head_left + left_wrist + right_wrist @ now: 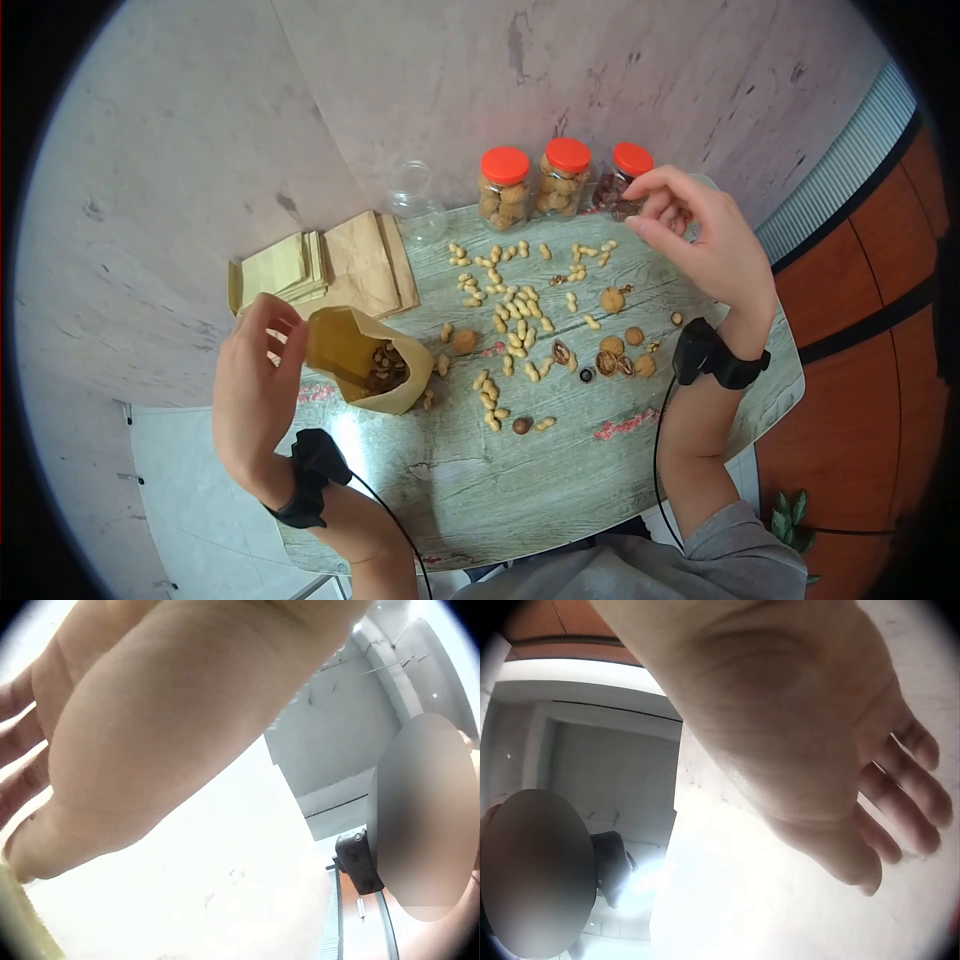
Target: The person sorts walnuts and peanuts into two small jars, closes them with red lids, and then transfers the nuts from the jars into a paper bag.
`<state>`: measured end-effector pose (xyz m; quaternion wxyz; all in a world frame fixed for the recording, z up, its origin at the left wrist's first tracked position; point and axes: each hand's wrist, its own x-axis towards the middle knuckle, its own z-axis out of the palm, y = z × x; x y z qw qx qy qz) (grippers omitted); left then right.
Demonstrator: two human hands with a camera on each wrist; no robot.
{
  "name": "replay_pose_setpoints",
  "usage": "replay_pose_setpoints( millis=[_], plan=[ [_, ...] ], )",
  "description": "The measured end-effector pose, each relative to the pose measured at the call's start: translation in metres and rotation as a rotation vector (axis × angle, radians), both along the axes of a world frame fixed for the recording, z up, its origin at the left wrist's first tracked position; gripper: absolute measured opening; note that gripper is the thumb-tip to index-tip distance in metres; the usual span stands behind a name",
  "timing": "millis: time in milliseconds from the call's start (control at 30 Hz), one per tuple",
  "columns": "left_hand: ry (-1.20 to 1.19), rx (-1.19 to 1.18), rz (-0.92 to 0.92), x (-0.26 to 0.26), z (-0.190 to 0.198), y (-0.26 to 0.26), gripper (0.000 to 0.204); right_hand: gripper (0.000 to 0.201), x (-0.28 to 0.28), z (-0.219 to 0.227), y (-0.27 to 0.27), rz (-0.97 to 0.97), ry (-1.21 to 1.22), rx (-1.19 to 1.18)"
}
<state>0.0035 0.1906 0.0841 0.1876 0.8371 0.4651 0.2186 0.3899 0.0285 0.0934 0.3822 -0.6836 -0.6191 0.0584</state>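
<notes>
My left hand (258, 385) is at the left rim of an upright paper bag (400, 400), thumb and fingers bent together at its edge. Inside the bag lie brown pieces (386, 368). In the left wrist view, a strip of the bag (22, 919) shows just below the thumb. Raised over the right side of the table, my right hand (715, 240) has loosely bent fingers with nothing between them. It overlaps a red-lidded jar of dark nuts (612, 190). Peanuts (520, 310) lie scattered mid-table, with walnuts (612, 300) and cracked walnut halves (607, 362) to their right.
Two red-lidded jars of walnuts (503, 195) stand by the wall, near a clear jar (415, 210) without a lid. Flat paper bags (365, 265) are stacked at the back left. A round brown nut (521, 426) and a small black ring (586, 375) lie on the table (500, 490).
</notes>
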Motion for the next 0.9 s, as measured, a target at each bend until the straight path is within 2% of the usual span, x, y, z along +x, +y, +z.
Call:
replay_pose_setpoints(
  millis=[67,100,133,200,233,300,433,500,600,733,900],
  plan=[
    [-0.074,-0.015,0.065,0.003,0.009,-0.011,0.016,0.024,0.007,0.0,-0.011,-0.062,0.004,-0.034],
    [-0.109,-0.06,0.031,0.001,0.013,-0.014,0.025,0.025,0.007,0.001,-0.015,-0.118,0.011,-0.061],
    [-0.116,-0.063,0.03,0.0,0.015,-0.017,0.025,0.025,0.005,0.002,-0.017,-0.119,0.004,-0.063],
    [-0.105,0.058,-0.227,0.002,0.018,-0.025,0.039,0.026,0.0,0.003,-0.023,-0.128,-0.069,-0.098],
    [-0.107,0.059,-0.228,0.004,0.017,-0.027,0.039,0.026,-0.001,0.002,-0.026,-0.13,-0.07,-0.097],
    [0.039,0.043,-0.278,0.007,0.013,-0.03,0.038,0.028,0.0,-0.002,-0.03,-0.025,-0.115,-0.182],
    [0.065,0.002,-0.279,0.021,0.008,-0.023,0.031,0.029,0.01,-0.005,-0.036,-0.028,-0.075,-0.274],
    [0.239,-0.174,-0.219,0.027,0.009,-0.019,0.026,0.035,0.011,-0.006,-0.036,-0.107,-0.06,-0.375],
    [0.23,-0.151,-0.205,0.029,0.003,-0.017,0.024,0.04,0.021,-0.016,-0.033,-0.051,-0.038,-0.488],
    [0.224,-0.188,-0.124,0.03,0.004,-0.013,0.023,0.043,0.018,-0.015,-0.031,-0.036,-0.024,-0.518],
    [0.165,-0.078,-0.102,0.022,0.004,-0.011,0.024,0.044,0.018,-0.019,-0.029,-0.043,-0.036,-0.509]
  ],
)
